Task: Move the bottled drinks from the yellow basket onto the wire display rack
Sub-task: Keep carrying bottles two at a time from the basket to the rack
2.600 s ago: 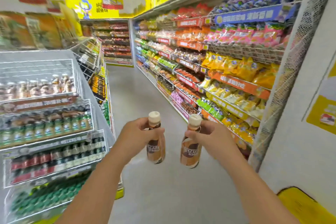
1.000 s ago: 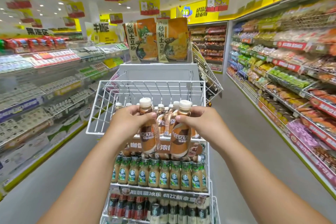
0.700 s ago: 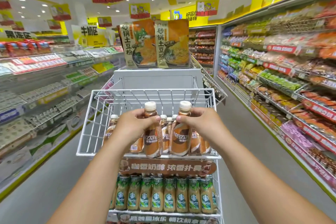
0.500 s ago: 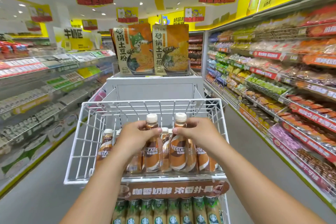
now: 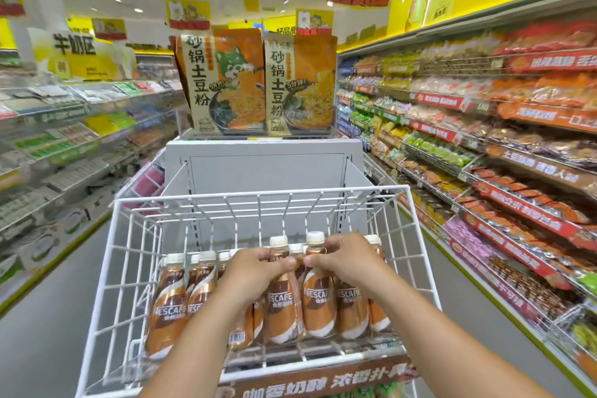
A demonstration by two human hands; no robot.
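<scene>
A white wire display rack (image 5: 129,255) stands in front of me, its top tier holding several brown Nescafe coffee bottles. My left hand (image 5: 255,271) grips one bottle (image 5: 281,310) by its neck. My right hand (image 5: 345,262) grips a second bottle (image 5: 318,304) the same way. Both bottles stand upright in the front row of the tier, side by side, among the others (image 5: 171,304). The yellow basket is out of view.
A grey display stand (image 5: 261,168) topped with large noodle packets (image 5: 226,81) rises behind the rack. Stocked snack shelves (image 5: 484,152) line the right side and more shelves (image 5: 55,145) the left. Grey aisle floor (image 5: 42,317) runs on both sides.
I turned from the aisle to the rack and lowered both bottles into its top tier. The camera has come closer, and the bottles now stand among the others.
</scene>
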